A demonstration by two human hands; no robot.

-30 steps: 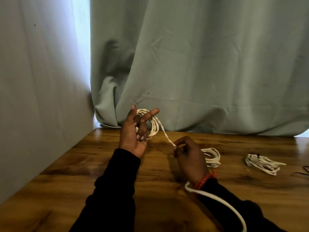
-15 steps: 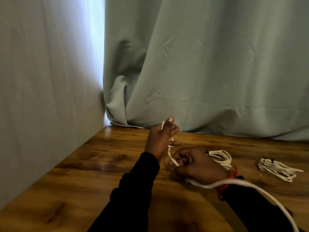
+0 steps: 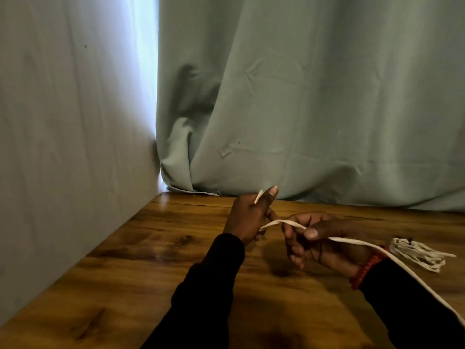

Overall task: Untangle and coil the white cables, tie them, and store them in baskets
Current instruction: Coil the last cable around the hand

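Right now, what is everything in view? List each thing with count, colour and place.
cable: one, white, stretched between both hands, trailing off the lower right edge
cable bundle: one, white, lying on the table at the right, beyond the right wrist
table: one, brown wood, across the lower frame
curtain: one, pale green, hanging behind the table
wall: one, pale grey, on the left
bracelet: one, red, on the right wrist
left hand: holds the cable's end
right hand: pinches the cable

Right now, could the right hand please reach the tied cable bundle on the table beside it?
Probably yes: the tied cable bundle lies just beyond the right hand with bare table between, but its fingers hold the white cable, so it must let go first.
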